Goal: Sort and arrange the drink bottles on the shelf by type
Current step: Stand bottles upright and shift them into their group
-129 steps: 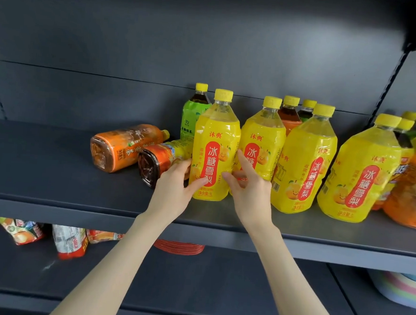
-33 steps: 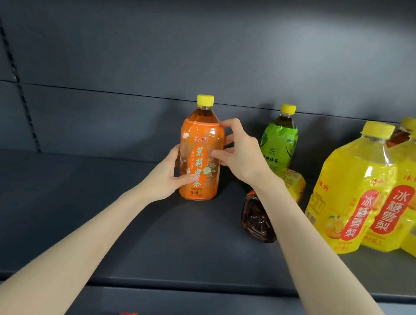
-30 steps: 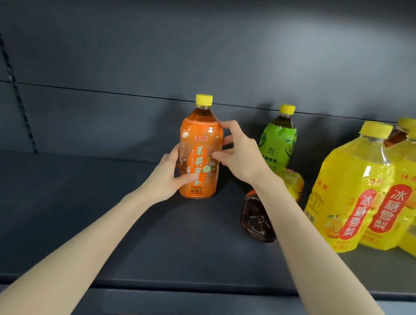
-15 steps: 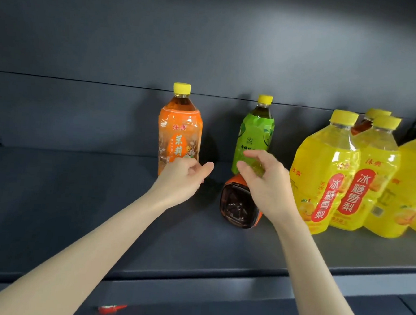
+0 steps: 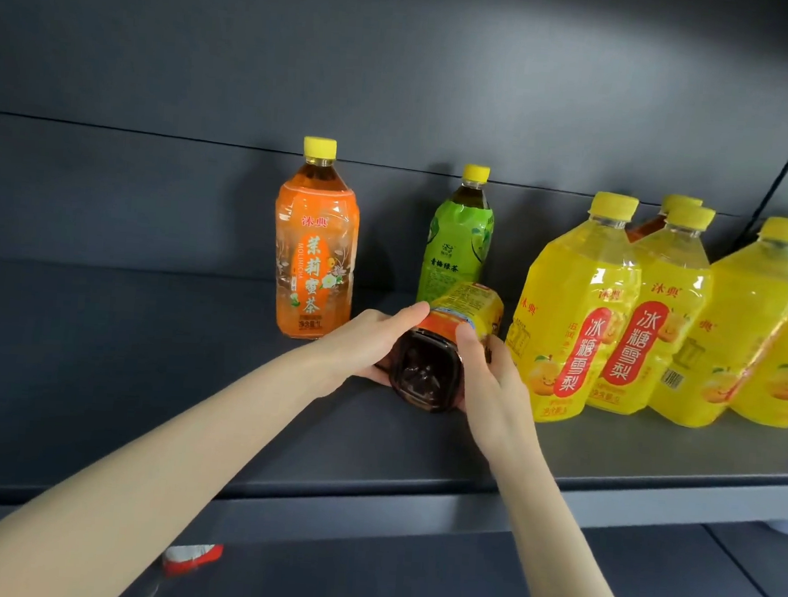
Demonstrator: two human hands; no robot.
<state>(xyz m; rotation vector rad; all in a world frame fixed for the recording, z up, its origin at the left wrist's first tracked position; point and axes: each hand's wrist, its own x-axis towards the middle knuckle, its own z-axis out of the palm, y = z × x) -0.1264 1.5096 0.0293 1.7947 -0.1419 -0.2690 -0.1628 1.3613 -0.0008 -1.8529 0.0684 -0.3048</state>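
Bottle [image 5: 428, 374] lies sideways, dark base outward, orange-yellow label.

A dark grey metal shelf [image 5: 144, 374] carries an upright orange-labelled plastic tea bottle [image 5: 313, 255] with a yellow cap, a green-labelled plastic bottle [image 5: 456, 242] standing farther back to its right, a dark brown tea bottle [image 5: 429, 370] on its side in front of the green one, base outward, and a close row of yellow plastic juice bottles [image 5: 572, 320] at the right.

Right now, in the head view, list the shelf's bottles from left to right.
From the left: orange bottle → green bottle → first yellow bottle → second yellow bottle → third yellow bottle. Left out: the lying bottle, which overlaps the green one, and those half hidden behind.
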